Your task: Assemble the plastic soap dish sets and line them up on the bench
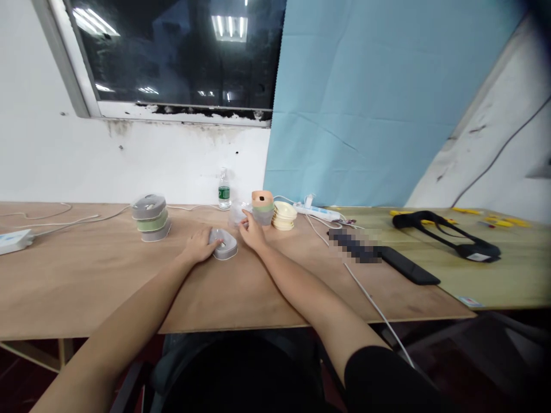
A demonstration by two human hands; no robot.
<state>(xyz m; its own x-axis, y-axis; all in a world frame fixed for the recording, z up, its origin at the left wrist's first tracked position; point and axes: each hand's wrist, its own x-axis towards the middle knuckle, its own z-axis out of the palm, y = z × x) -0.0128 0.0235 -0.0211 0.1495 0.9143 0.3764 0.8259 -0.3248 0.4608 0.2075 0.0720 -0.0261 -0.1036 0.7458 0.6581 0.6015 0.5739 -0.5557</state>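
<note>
My left hand point(201, 245) rests on the table, curled round the left side of a low grey oval container point(224, 245), its thumb across the top. My right hand point(253, 231) reaches farther back, thumb and index finger apart at the right edge of a clear plastic piece point(236, 214). Whether it grips that piece is hard to see. Just behind this hand stands a stack of containers point(262, 206), peach on top, then green and grey. Beside it is a pile of cream-coloured dishes point(284, 216).
Left of my hands stands a grey and green container stack point(150, 218). A water bottle point(224, 192) is by the wall. Rightward lie a power strip point(318, 213), a black phone-like slab point(407, 265), a black headband-like device point(447, 235) and a white cable point(372, 301) over the table edge.
</note>
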